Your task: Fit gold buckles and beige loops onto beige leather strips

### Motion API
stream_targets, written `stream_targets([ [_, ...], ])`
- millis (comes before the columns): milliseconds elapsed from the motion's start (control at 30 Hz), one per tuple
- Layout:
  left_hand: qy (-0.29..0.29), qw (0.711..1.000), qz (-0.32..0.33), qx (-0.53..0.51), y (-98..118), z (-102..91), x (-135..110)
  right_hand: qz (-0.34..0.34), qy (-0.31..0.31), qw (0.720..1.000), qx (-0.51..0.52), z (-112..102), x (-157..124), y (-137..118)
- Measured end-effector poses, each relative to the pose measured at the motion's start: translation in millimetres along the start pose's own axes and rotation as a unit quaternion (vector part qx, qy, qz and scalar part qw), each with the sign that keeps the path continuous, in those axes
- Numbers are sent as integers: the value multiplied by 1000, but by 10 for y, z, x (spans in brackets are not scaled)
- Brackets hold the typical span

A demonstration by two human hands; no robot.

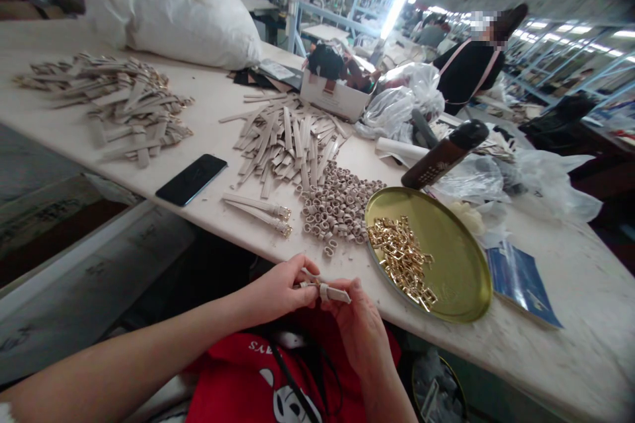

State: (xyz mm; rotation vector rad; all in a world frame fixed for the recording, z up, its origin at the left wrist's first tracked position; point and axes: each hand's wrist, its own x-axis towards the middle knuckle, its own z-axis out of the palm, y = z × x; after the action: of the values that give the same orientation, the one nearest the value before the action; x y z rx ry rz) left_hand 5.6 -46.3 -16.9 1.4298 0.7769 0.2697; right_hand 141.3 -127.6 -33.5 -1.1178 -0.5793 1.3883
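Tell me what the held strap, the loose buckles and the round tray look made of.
Strap: matte beige, perhaps leather or imitation, by its flat, smooth face. Buckles: probably metal, polished, gold-coloured, given their bright glints. Tray: likely metal, satiny gold-coloured, from its soft sheen.

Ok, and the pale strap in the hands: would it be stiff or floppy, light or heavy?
The strap is probably fairly stiff, as its visible end looks straight and the loose straps piled on the table lie mostly straight too. It looks narrow and thin, so it is likely light. The loop around it might slide if pushed.
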Motion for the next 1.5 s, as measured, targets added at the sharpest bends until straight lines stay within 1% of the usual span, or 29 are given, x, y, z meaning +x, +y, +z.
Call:
stream_targets([
  [67,1,1000,-5,1,-11,15,-59,27,9,999,37,25,-50,20],
  [133,23,999,-3,35,-7,24,-113,58,11,997,52,61,-89,43],
  [267,77,982,5,171,25,17,-187,128,-45,989,65,119,-138,66],
  [333,96,973,2,210,27,10,-213,141,-51,986,79,127,-154,71],
  [367,101,972,-1,214,21,8,-226,141,-50,985,86,127,-160,75],
  [433,89,980,-14,180,-4,2,-257,135,-57,985,93,119,-166,92],
  [500,47,994,-37,90,-37,-6,-291,110,-44,989,84,108,-161,120],
  [567,6,998,-56,-7,-68,-11,-319,69,0,997,44,103,-144,156],
  [633,-6,996,-61,-58,-89,-5,-330,15,55,998,-21,108,-122,192],
  [700,6,997,-58,-57,-100,11,-315,-26,91,992,-86,114,-107,216],
  [733,15,997,-55,-45,-103,20,-300,-37,96,988,-114,112,-103,223],
  [800,22,998,-53,-15,-107,30,-262,-41,83,981,-171,90,-99,227],
  [900,-8,997,-74,-21,-111,9,-208,-56,75,963,-251,27,-88,238],
  [1000,-31,992,-102,-69,-108,-33,-164,-78,93,952,-282,-13,-53,282],
  [1167,-6,988,-123,-89,-113,-42,-89,-88,124,937,-316,-1,-1,363],
  [1233,-2,988,-127,-90,-136,-32,-69,-83,104,940,-316,-14,-11,364],
  [1367,-20,986,-144,-83,-204,-32,-73,-54,34,953,-298,-68,-72,324],
  [1500,-33,987,-143,-64,-254,-38,-120,-54,7,946,-321,-91,-133,289],
])
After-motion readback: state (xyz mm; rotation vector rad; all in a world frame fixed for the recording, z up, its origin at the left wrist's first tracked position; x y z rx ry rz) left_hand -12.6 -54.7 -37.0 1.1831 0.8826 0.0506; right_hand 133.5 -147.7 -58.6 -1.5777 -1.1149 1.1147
